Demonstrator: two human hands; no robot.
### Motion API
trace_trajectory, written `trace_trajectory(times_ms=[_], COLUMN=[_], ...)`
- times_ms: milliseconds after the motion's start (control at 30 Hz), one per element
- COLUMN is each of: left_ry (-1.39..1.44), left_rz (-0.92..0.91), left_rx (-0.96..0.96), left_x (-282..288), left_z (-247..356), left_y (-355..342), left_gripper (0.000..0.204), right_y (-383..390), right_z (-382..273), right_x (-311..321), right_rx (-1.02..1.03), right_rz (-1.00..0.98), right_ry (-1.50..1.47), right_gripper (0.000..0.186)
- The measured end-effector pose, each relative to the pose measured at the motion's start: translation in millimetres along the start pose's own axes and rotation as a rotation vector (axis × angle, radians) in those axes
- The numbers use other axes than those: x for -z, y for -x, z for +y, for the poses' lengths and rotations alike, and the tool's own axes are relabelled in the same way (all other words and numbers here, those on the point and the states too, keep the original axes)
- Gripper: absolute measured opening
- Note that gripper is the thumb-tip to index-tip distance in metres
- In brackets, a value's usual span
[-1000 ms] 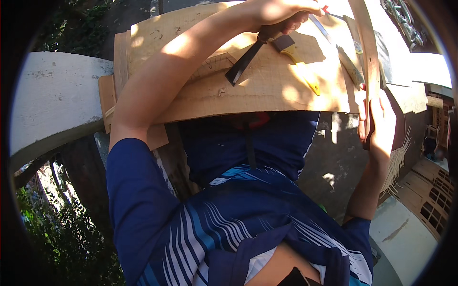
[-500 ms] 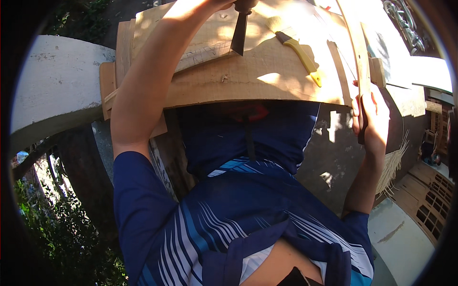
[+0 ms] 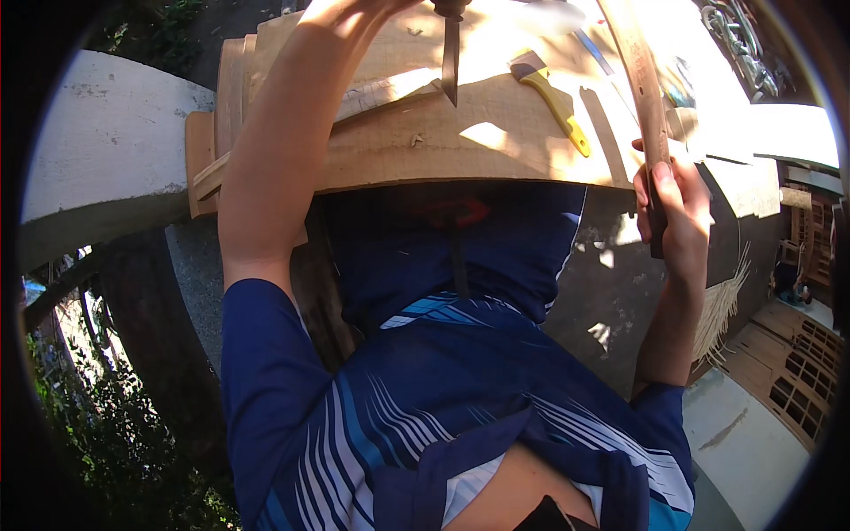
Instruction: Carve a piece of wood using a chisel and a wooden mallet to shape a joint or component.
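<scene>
My left hand (image 3: 379,7) reaches the top edge, where most of its fingers are cut off; it grips the chisel (image 3: 452,66) by its dark upper end. The blade points down over a wooden board (image 3: 390,168), close to the end of a narrow wood strip (image 3: 390,93) with pencil marks. My right hand (image 3: 677,199) is closed around the lower end of a long wooden handle (image 3: 642,75), whose far end lies beyond the top edge. A yellow-handled brush or scraper (image 3: 553,106) rests on the board between the two hands.
A white curved ledge (image 3: 106,142) stands left of the board. Coiled cable or hose (image 3: 744,44) lies far right. Dry bristles (image 3: 722,319) and a wooden lattice (image 3: 806,380) sit lower right. Strong sunlight washes out the board's far side.
The chisel blade has turned from its broad side to a narrower one and stands more upright. My right hand and the wooden handle have shifted slightly left.
</scene>
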State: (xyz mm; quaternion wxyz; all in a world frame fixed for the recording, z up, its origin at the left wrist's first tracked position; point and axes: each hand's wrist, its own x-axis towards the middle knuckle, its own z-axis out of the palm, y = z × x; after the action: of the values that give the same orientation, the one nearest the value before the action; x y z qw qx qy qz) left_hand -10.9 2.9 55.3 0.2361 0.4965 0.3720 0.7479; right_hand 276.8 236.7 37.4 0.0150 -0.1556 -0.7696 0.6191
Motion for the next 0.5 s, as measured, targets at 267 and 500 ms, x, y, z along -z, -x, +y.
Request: trace_trajectory(times_ms=[267,500], left_ry=[0.152,0.233], left_rz=[0.392,0.515], left_rx=[-0.136,-0.069], left_x=[15.4,-0.8], left_z=[35.1,71.7], left_y=[61.2,69.1], left_gripper=[0.027,0.033], right_y=[-36.7,-55.8], right_z=[37.6,58.9], right_x=[6.0,19.4], right_rx=[0.354,0.319], right_rz=[0.234,0.264], right_ry=[0.678,0.905], right_gripper=[0.031,0.033])
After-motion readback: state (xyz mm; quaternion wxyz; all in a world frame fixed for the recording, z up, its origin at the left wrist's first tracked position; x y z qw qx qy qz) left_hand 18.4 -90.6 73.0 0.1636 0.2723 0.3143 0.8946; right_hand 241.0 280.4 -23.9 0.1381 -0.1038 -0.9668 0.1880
